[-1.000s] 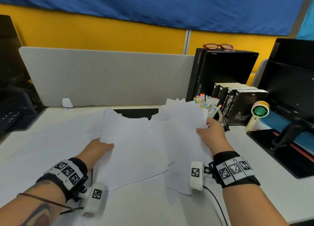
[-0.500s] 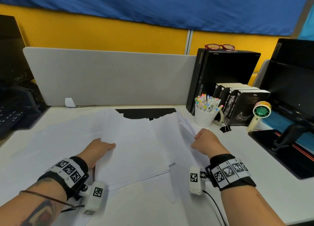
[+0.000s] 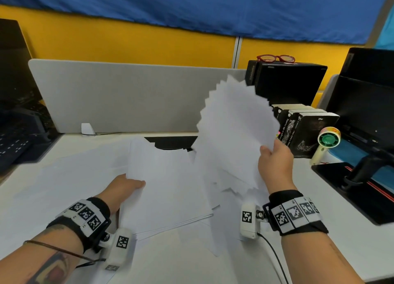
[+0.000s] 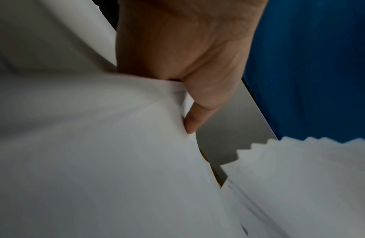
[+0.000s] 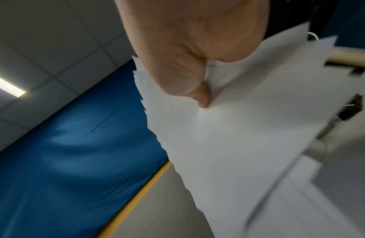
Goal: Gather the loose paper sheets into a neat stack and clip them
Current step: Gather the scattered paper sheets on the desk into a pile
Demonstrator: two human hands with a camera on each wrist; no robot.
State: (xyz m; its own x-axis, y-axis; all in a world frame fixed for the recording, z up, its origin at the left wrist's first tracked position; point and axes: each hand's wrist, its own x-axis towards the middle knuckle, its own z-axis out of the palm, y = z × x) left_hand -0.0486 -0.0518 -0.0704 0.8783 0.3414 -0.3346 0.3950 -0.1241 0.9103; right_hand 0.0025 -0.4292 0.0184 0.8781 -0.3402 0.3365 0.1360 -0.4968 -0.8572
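Head view: right hand [image 3: 275, 162] grips a fanned sheaf [image 3: 236, 132] raised above the desk [image 3: 64, 198], likely to square its edges; left hand [image 3: 123, 187] pins a second pile [image 3: 168, 187] lying flat. Left wrist: thumb [image 4: 198, 117] clamps that pile's edge. Right wrist: thumb [image 5: 200, 96] pinches the staggered sheaf. No clip seen.

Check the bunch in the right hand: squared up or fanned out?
Fanned out. The sheets pinched by the right hand show staggered, saw-tooth corners along their top and left edges, not one flush edge.
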